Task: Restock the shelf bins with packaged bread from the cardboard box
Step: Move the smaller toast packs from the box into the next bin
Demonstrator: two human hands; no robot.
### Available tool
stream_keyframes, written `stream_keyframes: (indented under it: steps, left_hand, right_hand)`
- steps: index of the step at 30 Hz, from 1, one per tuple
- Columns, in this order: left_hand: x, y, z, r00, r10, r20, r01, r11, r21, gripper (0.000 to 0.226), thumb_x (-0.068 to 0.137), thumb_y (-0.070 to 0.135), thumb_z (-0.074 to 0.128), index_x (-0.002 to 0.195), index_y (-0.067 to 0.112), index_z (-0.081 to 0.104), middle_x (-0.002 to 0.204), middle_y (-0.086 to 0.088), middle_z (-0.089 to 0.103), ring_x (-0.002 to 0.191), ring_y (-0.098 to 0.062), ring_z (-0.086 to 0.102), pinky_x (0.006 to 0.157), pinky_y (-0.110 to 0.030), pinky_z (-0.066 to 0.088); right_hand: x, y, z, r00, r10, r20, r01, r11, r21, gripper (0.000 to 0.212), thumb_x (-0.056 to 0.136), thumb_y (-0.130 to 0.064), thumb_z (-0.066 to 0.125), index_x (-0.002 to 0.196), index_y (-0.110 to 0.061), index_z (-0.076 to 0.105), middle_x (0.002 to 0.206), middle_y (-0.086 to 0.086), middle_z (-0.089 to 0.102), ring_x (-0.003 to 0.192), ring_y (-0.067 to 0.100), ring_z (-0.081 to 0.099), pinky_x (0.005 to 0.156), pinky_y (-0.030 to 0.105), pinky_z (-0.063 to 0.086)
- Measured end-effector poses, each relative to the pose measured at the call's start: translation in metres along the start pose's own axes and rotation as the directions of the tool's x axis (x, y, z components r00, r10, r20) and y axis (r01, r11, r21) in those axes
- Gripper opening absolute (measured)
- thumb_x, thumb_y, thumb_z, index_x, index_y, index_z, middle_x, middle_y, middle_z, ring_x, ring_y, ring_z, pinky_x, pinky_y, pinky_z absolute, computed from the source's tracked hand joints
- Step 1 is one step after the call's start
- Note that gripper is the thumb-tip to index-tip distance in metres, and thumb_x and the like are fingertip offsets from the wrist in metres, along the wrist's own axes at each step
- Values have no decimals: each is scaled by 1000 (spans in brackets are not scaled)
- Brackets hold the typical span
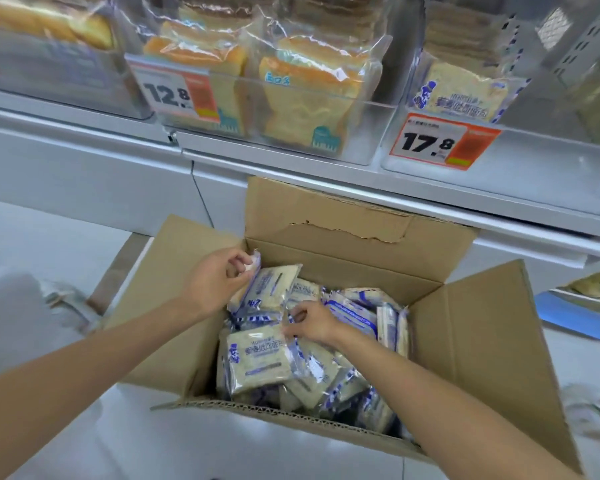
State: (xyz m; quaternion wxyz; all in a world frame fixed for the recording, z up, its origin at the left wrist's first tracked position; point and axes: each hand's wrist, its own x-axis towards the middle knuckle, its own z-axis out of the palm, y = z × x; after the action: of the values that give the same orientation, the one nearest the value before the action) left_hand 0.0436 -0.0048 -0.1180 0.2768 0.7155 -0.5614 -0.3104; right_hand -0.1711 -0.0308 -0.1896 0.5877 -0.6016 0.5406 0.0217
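Observation:
An open cardboard box (465, 341) sits on the floor below the shelf, filled with several blue-and-white bread packs. My left hand (215, 278) pinches the top edge of one upright bread pack (267, 289) at the box's far left corner. My right hand (312, 322) reaches into the middle of the box, fingers pinching the wrapper edge of another bread pack (257, 362) that lies face up. The clear bin with the 17.8 tag (499, 161) on the shelf above right holds one matching pack (465, 95) at its back.
A clear bin tagged 12.8 (291, 140) with golden loaves stands left of the 17.8 bin. More bins lie at the far left and far right. The box's flaps stand open on all sides. A blue tray edge (575, 317) shows at the right.

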Motion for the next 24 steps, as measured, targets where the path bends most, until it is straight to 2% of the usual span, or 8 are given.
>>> stream_keyframes:
  steps: [4,6,10,14,16,18,21,24]
  left_hand:
    - [2,-3,1,1000,-22,13,22,998,-64,14,84,9,73,91,19,65,84,1,60,59,4,49,64,-8,40]
    - [2,-1,3,999,-38,38,42,992,-116,15,82,14,76,93,18,66,90,-5,62,62,-1,48,67,-12,43]
    - [-2,25,11,996,-90,26,94,968,-232,45,72,31,85,110,20,62,101,4,61,78,-9,55,77,-21,49]
    - [-5,48,21,950,-164,267,263,882,-392,46,72,28,84,111,15,63,104,0,72,93,-16,70,84,-34,57]
    - [-7,48,23,923,-197,331,331,845,-420,32,77,21,81,105,12,66,98,-6,76,85,-17,74,72,-32,59]
    - [-8,40,19,931,-233,283,340,837,-430,30,80,18,79,106,12,65,95,-6,76,79,-14,74,59,-24,56]
    - [-8,21,8,941,-258,219,330,839,-431,37,79,17,79,112,9,65,99,-6,76,86,-19,74,64,-26,58]
    - [-9,10,2,937,-273,216,344,825,-448,33,81,11,77,112,5,66,96,-7,76,79,-15,74,60,-23,57]
  right_hand:
    - [-11,1,-19,995,-27,-99,46,981,188,23,87,-7,69,74,-18,53,74,10,60,64,21,53,62,29,43]
    - [-29,-5,-42,991,-75,-109,98,969,226,20,90,-6,65,78,-17,53,66,1,65,62,18,58,64,30,44]
    - [-58,-20,-84,971,-138,-196,200,917,344,18,94,-5,59,82,-15,51,75,5,68,76,21,59,70,35,42]
    - [-69,-31,-96,969,-124,-215,231,766,599,12,95,-4,57,87,-12,51,88,6,71,83,19,67,76,33,54]
    - [-73,-29,-94,975,-125,-183,209,795,569,9,93,-10,61,100,-10,56,98,5,73,92,17,69,82,30,57]
    - [-67,-16,-86,987,-69,-142,118,918,379,29,92,-19,65,118,-12,56,112,1,69,102,14,66,90,28,54]
    - [-52,12,-66,998,31,-57,-29,999,25,41,89,-25,69,127,-17,55,125,3,61,109,18,60,98,34,47]
    - [-36,33,-38,989,128,74,-124,991,-56,47,87,-18,71,131,-12,53,121,7,62,104,20,62,91,31,48]
